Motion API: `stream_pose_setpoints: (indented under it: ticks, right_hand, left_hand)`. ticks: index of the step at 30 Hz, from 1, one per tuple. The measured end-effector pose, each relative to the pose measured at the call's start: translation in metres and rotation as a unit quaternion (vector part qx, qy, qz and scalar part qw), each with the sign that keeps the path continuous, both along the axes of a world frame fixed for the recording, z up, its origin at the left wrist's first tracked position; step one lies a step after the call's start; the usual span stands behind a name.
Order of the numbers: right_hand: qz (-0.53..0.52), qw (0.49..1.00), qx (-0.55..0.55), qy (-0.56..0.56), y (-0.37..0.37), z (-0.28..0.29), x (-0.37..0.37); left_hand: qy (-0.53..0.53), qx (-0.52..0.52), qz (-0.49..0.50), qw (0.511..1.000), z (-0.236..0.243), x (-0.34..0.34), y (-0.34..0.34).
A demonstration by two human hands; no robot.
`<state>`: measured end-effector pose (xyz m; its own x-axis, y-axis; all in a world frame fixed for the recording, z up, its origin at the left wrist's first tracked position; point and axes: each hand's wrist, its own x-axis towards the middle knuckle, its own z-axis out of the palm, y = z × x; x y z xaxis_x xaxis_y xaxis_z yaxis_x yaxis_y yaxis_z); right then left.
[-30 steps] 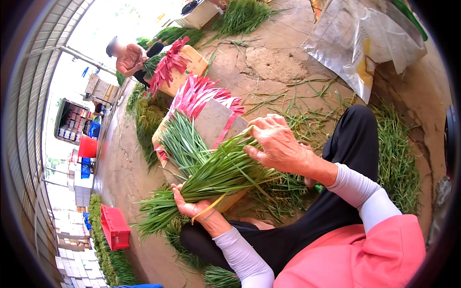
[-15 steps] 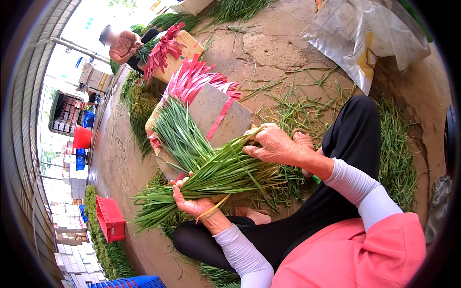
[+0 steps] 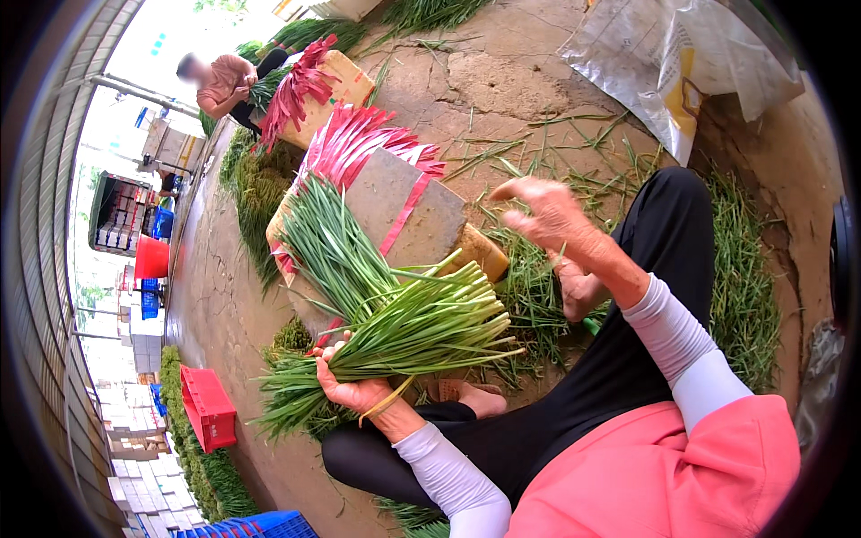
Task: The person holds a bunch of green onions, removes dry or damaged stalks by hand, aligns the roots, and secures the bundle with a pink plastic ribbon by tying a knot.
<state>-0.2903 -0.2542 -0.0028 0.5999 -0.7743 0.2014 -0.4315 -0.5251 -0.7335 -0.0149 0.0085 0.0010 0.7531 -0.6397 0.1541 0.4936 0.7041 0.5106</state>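
Observation:
My left hand (image 3: 357, 394) is wrapped round a thick bunch of garlic chives (image 3: 430, 327), with the leafy tips hanging off to the left and the pale cut ends fanned to the right. A yellow band circles my left wrist. My right hand (image 3: 552, 220) is in the air beyond the cut ends, apart from the bunch, fingers spread, slightly blurred. Behind the bunch a second pile of chives (image 3: 336, 238) lies on a grey board (image 3: 399, 202) on a low block. Pink strips (image 3: 368, 143) are heaped at its far end, and one strip lies across the board.
Loose chive trimmings (image 3: 744, 296) litter the ground at right and under my right hand. A torn plastic sack (image 3: 668, 72) lies at upper right. A red crate (image 3: 208, 408) stands at left, a blue crate (image 3: 260, 524) at the lower edge. A co-worker (image 3: 229, 85) sits at upper left.
My right hand has come off the cut ends and moved up and to the right, its fingers opening. Ragged strands have gone from the cut ends. My left hand keeps its hold.

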Motion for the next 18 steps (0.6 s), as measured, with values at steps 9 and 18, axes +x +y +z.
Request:
stream_pose_setpoints:
  ticks: [9,18]
  right_hand:
    - [0.197,0.932,0.253,-0.17,0.039,-0.006,0.049]
    - [0.044,0.993,-0.076,-0.08,0.004,-0.028,-0.014]
  left_hand:
    - [0.017,0.056,0.007,0.998,0.005,-0.012,-0.01]
    - [0.123,0.149,0.013,0.981,-0.027,0.042,0.025]
